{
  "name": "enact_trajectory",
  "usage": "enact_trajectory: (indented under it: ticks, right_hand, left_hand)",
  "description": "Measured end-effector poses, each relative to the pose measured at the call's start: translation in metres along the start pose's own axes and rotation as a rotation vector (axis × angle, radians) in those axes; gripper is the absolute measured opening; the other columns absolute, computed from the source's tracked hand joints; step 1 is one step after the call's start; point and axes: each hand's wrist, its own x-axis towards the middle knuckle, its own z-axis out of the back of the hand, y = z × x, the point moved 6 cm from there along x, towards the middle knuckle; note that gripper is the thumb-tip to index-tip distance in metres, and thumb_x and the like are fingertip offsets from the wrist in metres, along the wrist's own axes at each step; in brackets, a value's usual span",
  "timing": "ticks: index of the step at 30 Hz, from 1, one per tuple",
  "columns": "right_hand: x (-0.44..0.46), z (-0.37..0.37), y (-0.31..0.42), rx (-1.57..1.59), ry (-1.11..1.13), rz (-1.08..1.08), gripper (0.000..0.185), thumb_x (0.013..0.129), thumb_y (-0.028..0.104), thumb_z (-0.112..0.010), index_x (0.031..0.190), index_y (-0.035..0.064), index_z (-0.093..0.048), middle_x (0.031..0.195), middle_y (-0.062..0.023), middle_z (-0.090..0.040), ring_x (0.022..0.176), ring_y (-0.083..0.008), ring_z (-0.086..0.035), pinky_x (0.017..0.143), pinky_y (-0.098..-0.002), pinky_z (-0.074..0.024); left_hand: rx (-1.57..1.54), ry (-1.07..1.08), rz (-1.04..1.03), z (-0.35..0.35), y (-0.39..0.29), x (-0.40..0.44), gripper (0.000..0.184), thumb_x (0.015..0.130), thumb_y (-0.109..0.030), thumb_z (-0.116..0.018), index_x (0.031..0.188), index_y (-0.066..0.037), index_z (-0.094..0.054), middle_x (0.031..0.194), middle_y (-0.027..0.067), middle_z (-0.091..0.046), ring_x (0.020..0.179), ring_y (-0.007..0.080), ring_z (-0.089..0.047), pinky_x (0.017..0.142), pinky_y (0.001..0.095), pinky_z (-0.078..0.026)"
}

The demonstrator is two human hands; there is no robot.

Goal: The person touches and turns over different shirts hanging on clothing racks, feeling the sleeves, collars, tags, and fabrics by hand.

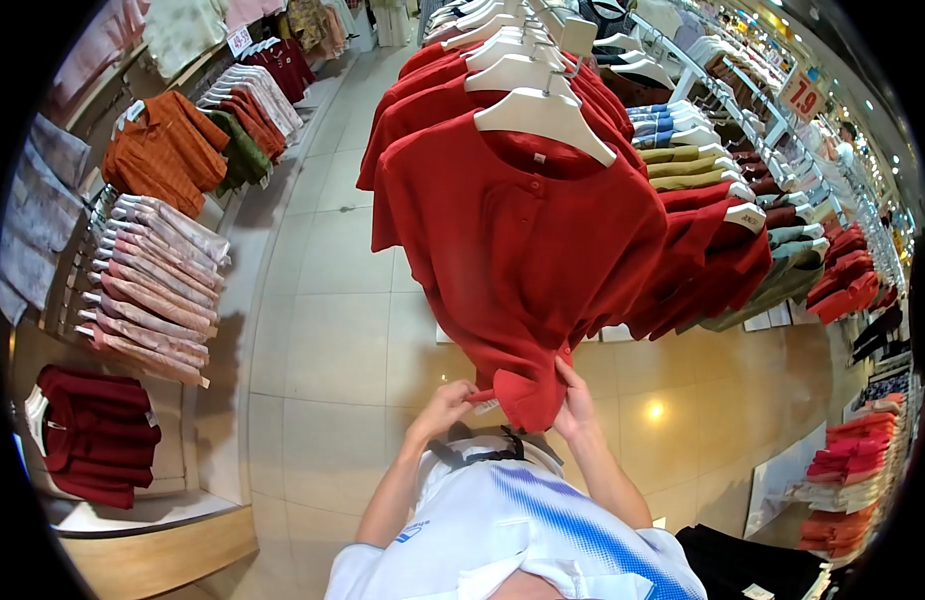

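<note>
A red button-neck shirt [528,235] hangs in front of me on a white hanger [545,122], first on a rack of similar red shirts. Its lower hem is pulled toward me and gathered between my hands. My left hand [446,408] pinches the hem's left edge, where a small pale tag [486,406] shows just beside the fingers. On the other side, my right hand [575,400] grips the hem with the thumb on the front of the cloth. Part of the right fingers is hidden behind the fabric.
Wall racks on the left hold an orange shirt [168,150], patterned pink shirts [158,280] and a dark red top [98,435]. More clothes hang on the right beneath a price sign [803,94]. Folded clothes [851,470] are stacked at lower right. Tiled floor [318,340] runs between the racks.
</note>
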Motion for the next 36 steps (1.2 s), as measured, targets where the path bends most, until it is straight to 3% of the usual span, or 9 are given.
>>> enact_trajectory:
  ticks: [4,10,13,17,23,27,31,33,36]
  right_hand:
    - [0.006,0.011,0.012,-0.010,-0.020,0.048,0.039,0.093,0.022,-0.050,0.127,0.0027,-0.044,0.126,-0.0129,-0.054,0.114,-0.0246,-0.052,0.100,-0.0392,-0.0412]
    - [0.017,0.024,0.026,-0.044,-0.028,0.109,0.038,0.095,0.022,-0.045,0.128,0.0027,-0.044,0.128,-0.0132,-0.052,0.118,-0.0254,-0.050,0.103,-0.0405,-0.0382]
    - [0.032,0.043,0.028,-0.077,-0.045,0.157,0.037,0.095,0.022,-0.045,0.127,0.0025,-0.044,0.128,-0.0135,-0.052,0.117,-0.0258,-0.050,0.103,-0.0402,-0.0382]
    - [0.045,0.067,0.031,-0.125,-0.083,0.219,0.037,0.095,0.021,-0.045,0.126,0.0020,-0.045,0.128,-0.0138,-0.052,0.116,-0.0263,-0.051,0.102,-0.0400,-0.0386]
    - [0.055,0.091,0.029,-0.130,-0.150,0.214,0.037,0.091,0.020,-0.053,0.125,0.0048,-0.047,0.122,-0.0090,-0.057,0.110,-0.0236,-0.054,0.097,-0.0360,-0.0413]
    - [0.050,0.087,0.034,-0.498,-0.308,0.288,0.047,0.087,0.029,-0.061,0.126,0.0072,-0.046,0.109,-0.0060,-0.058,0.094,-0.0166,-0.055,0.086,-0.0313,-0.0426]
    - [0.042,0.060,0.039,-0.982,-0.395,0.555,0.051,0.087,0.028,-0.061,0.127,0.0018,-0.042,0.121,-0.0111,-0.051,0.110,-0.0217,-0.051,0.092,-0.0340,-0.0402]
    - [0.026,0.015,0.041,-1.463,-0.334,0.908,0.051,0.086,0.022,-0.062,0.127,0.0005,-0.041,0.124,-0.0126,-0.049,0.113,-0.0240,-0.049,0.096,-0.0354,-0.0387]
    - [0.017,-0.041,0.026,-1.565,-0.024,0.879,0.051,0.080,0.011,-0.064,0.125,0.0000,-0.043,0.122,-0.0143,-0.050,0.113,-0.0252,-0.050,0.096,-0.0338,-0.0391]
  left_hand:
    - [-0.134,-0.067,0.079,0.012,-0.017,0.001,0.011,0.088,-0.007,-0.053,0.093,0.002,-0.058,0.084,0.0031,-0.059,0.079,0.0112,-0.053,0.071,0.0253,-0.043]
    - [-0.084,-0.319,0.129,0.028,-0.013,0.015,0.014,0.091,-0.008,-0.046,0.094,0.003,-0.055,0.078,0.0120,-0.062,0.076,0.0181,-0.060,0.070,0.0294,-0.046]
    - [-0.038,-0.323,0.082,0.023,-0.008,0.025,0.018,0.095,-0.014,-0.046,0.095,0.002,-0.054,0.084,0.0041,-0.061,0.079,0.0112,-0.055,0.072,0.0268,-0.045]
    - [-0.183,-0.379,0.092,0.021,-0.020,0.039,0.015,0.092,-0.011,-0.047,0.092,0.002,-0.054,0.078,0.0095,-0.060,0.076,0.0143,-0.058,0.070,0.0291,-0.046]
    - [-0.532,-0.280,0.262,0.025,-0.034,0.062,0.011,0.093,-0.011,-0.048,0.086,-0.005,-0.054,0.075,-0.0039,-0.052,0.071,0.0024,-0.048,0.063,0.0213,-0.041]
    - [-0.777,-0.198,0.244,0.026,-0.063,0.074,0.011,0.095,-0.014,-0.048,0.088,-0.008,-0.053,0.079,-0.0044,-0.055,0.070,0.0030,-0.052,0.062,0.0209,-0.044]
    - [-0.847,-0.115,0.278,0.026,-0.075,0.080,0.010,0.095,-0.013,-0.048,0.089,-0.008,-0.054,0.080,-0.0046,-0.056,0.070,0.0030,-0.052,0.060,0.0205,-0.044]
    - [-0.851,-0.115,0.292,0.024,-0.084,0.080,0.010,0.095,-0.014,-0.048,0.088,-0.008,-0.054,0.080,-0.0045,-0.056,0.070,0.0028,-0.052,0.060,0.0204,-0.044]
    - [-0.825,-0.100,0.302,0.021,-0.096,0.078,0.011,0.095,-0.014,-0.049,0.088,-0.007,-0.054,0.080,-0.0044,-0.056,0.070,0.0025,-0.052,0.058,0.0199,-0.043]
